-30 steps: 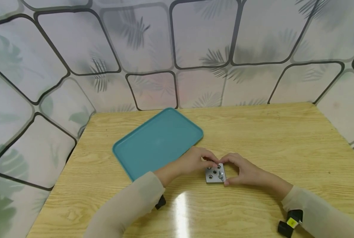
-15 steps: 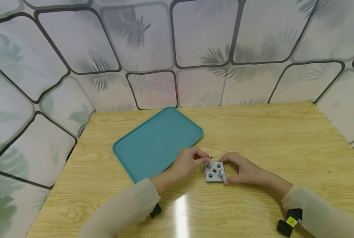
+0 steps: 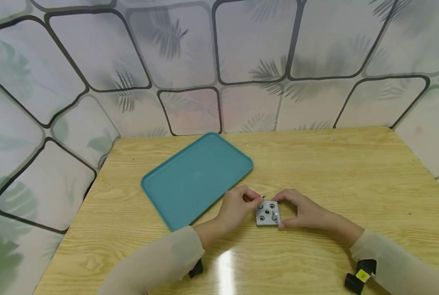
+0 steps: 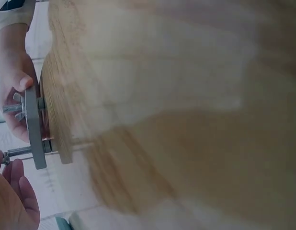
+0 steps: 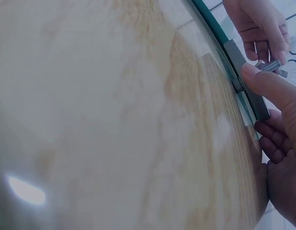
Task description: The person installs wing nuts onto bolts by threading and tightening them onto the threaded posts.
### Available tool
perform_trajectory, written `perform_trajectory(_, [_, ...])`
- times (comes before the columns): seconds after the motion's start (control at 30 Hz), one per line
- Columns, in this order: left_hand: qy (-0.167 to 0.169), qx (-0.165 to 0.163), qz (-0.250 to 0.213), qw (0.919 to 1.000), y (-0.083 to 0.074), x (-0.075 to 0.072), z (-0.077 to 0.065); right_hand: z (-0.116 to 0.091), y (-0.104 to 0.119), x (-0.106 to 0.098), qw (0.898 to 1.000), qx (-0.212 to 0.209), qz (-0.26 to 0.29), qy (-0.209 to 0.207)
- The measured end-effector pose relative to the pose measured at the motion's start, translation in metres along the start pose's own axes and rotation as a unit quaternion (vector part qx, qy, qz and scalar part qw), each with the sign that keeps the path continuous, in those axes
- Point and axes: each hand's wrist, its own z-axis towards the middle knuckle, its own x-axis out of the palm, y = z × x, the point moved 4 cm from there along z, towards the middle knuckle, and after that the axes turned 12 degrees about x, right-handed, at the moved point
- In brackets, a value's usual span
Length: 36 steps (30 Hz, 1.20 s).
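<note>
A small square metal plate [image 3: 267,220] with several holes stands slightly raised over the table on bolt heads, visible in the left wrist view. My left hand [image 3: 234,208] pinches a wing nut [image 4: 5,158] at the upper end of a bolt [image 4: 19,151] that rises through the plate's far left corner. A second wing nut [image 4: 17,107] sits low on another bolt, against the plate, at the near right corner. My right hand [image 3: 303,209] grips the plate's right side between thumb and fingers. The right wrist view shows that thumb [image 5: 270,86] over the plate's edge.
A teal tray [image 3: 197,176] lies at an angle on the wooden table [image 3: 333,172], just behind my left hand. A patterned cloth backdrop [image 3: 249,106] rises behind the table. Black wrist cameras [image 3: 360,276] are strapped under both sleeves.
My left hand drew back leftward from over the plate, exposing the upright bolt, then shifted slightly right with its fingers at the bolt's top. My right hand kept its hold; the plate barely moved.
</note>
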Motion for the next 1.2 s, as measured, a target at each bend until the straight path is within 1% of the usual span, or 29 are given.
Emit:
perform_trajectory(0.2, [-0.008,0.015,-0.004,0.9998,0.001,0.005,-0.002,0.000,-0.002,0.001,1.000,-0.002,0.003,0.000])
perform_trajectory(0.37, [-0.020,0.014,-0.024,0.9994,0.007,0.008,-0.003,0.000,-0.003,0.001,1.000,-0.007,0.004,0.001])
perform_trajectory(0.47, [-0.025,0.003,-0.035,0.9991,0.009,0.008,-0.004,0.000,-0.002,0.001,1.000,-0.006,0.004,0.000])
perform_trajectory(0.67, [-0.011,-0.036,-0.053,0.9979,0.009,0.006,-0.002,0.000,0.000,0.000,1.000,-0.006,0.004,-0.001])
perform_trajectory(0.77, [0.008,-0.043,-0.056,0.9975,0.008,0.004,0.002,0.000,0.000,0.000,1.000,-0.007,0.003,-0.001])
perform_trajectory(0.9, [0.058,-0.050,-0.056,0.9955,0.006,0.003,0.008,0.000,0.000,0.000,1.000,-0.009,0.004,0.001])
perform_trajectory(1.03, [0.112,-0.073,-0.065,0.9888,0.009,0.003,0.013,0.000,-0.001,0.000,1.000,-0.005,0.005,0.003])
perform_trajectory(1.13, [0.141,-0.083,-0.076,0.9836,0.012,0.001,0.016,0.000,-0.001,0.000,1.000,0.000,0.003,0.004])
perform_trajectory(1.2, [0.158,-0.084,-0.079,0.9807,0.014,0.000,0.018,0.000,-0.001,0.000,1.000,0.005,0.002,0.005])
